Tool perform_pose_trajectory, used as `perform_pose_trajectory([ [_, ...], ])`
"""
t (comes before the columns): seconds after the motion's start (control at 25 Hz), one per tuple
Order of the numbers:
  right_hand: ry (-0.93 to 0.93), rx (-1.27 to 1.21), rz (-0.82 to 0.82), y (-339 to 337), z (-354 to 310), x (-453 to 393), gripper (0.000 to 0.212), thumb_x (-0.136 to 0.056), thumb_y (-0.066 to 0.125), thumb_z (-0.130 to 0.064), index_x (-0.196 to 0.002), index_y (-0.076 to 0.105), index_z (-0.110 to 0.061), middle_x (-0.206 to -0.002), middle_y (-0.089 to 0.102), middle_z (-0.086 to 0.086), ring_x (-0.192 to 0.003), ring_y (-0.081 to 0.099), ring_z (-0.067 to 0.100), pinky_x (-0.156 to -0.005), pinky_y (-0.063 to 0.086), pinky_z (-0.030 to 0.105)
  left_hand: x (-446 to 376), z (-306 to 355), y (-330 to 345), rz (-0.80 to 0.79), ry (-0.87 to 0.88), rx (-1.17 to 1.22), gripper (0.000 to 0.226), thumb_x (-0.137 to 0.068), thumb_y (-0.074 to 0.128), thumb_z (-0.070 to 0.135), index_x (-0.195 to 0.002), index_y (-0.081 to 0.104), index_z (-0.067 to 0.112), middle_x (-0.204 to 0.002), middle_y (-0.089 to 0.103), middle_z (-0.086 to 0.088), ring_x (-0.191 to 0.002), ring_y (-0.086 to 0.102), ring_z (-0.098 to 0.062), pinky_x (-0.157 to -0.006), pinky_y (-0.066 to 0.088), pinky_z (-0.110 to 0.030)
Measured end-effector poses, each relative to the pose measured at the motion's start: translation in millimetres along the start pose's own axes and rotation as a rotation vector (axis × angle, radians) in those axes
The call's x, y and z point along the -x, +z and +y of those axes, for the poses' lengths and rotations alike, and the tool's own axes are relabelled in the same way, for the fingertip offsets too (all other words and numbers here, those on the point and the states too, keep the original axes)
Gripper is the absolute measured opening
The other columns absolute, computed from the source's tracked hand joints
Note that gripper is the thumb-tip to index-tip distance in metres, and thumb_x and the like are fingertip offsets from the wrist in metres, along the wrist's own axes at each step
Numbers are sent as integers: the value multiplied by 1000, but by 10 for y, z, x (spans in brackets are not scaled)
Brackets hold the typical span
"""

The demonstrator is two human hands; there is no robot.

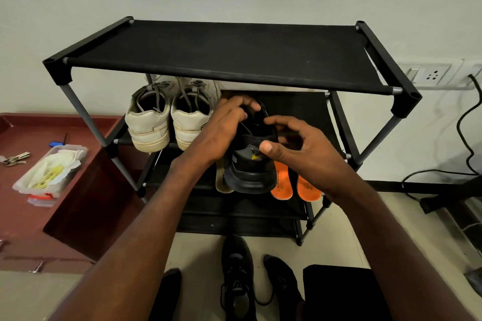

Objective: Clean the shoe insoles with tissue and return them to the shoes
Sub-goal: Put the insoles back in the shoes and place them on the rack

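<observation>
Against a pale wall, a black shoe rack (229, 60) is seen; on its middle shelf a black shoe (251, 164) is gripped at the collar by the left hand (229, 125), while the right hand (294, 148) hovers with fingers loosely curled, holding nothing. Two orange insoles (296, 185) lie just right of the shoe. They are judged light and floppy, best pinched at the heel.
</observation>
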State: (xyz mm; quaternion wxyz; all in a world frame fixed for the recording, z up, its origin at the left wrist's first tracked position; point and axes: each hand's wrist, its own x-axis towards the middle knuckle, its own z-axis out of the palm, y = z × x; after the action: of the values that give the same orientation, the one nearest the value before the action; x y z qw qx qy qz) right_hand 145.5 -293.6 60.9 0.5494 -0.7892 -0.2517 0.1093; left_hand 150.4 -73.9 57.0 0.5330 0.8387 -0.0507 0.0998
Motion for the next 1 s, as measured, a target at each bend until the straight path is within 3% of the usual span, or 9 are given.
perform_pose_trajectory([
  [0.16, 21, -18, -70, 7, 62, -8, 87, -64, 92, -54, -140, 55, -36, -142, 53, -3, -124, 58, 9, -85, 58, 19, 103, -27, -56, 1, 92, -93, 34, -101, 45, 43, -113, 77, 39, -119, 47, 4, -124, 47, -15, -109, 39, -33],
  [0.28, -28, -44, 13, 60, 112, -34, 85, -59, 94, -49, -134, 59, -32, -132, 62, 0, -113, 68, 11, -90, 61, 32, 174, 17, -102, 8, 190, -182, 22, -104, 59, 27, -111, 80, 23, -106, 55, 1, -105, 56, -9, -93, 44, -20],
  [0.44, -36, -88, 77, 97, 89, -23, 79, -61, 92, -36, -132, 60, -25, -123, 69, -2, -102, 73, 11, -84, 62, 29, 288, 110, -121, 82, 355, -290, 35, -106, 54, 37, -111, 79, 13, -100, 74, 2, -104, 68, -11, -93, 54, -35],
  [0.56, -49, -87, 108, 131, 60, -15, 73, -65, 95, -25, -130, 61, -22, -116, 71, -2, -94, 75, 11, -80, 63, 28, 368, 140, -100, 45, 372, -388, 45, -106, 49, 43, -96, 80, 11, -93, 76, 1, -112, 65, -6, -92, 53, -39],
  [0.68, -50, -92, 107, 124, 57, -20, 76, -62, 94, -31, -130, 61, -22, -114, 72, 0, -91, 76, 13, -80, 64, 31, 399, 157, -115, -15, 442, -449, 42, -109, 48, 37, -89, 74, 11, -82, 68, 3, -95, 66, -12, -79, 53, -44],
  [0.76, -64, -85, 104, 123, 59, -16, 78, -65, 94, -30, -134, 58, -25, -116, 71, 0, -91, 76, 13, -81, 64, 33, 421, 169, -95, -46, 497, -393, 30, -109, 51, 28, -105, 74, 9, -95, 70, 1, -94, 67, -16, -79, 54, -44],
  [0.88, -95, -37, 79, 130, 79, -14, 93, -74, 92, -28, -150, 40, -40, -127, 59, -7, -99, 71, 6, -80, 60, 22, 465, 188, -81, 35, 514, -326, 24, -105, 58, 20, -119, 72, 6, -113, 68, -2, -109, 66, -19, -89, 55, -41],
  [1.0, -156, 90, 20, 118, 147, -60, 108, -74, 90, -44, -157, 21, -51, -144, 44, -5, -124, 59, 10, -100, 56, 33, 471, 182, -160, 116, 451, -291, 30, -102, 63, 28, -125, 69, 11, -119, 63, -1, -115, 62, -19, -95, 53, -37],
])
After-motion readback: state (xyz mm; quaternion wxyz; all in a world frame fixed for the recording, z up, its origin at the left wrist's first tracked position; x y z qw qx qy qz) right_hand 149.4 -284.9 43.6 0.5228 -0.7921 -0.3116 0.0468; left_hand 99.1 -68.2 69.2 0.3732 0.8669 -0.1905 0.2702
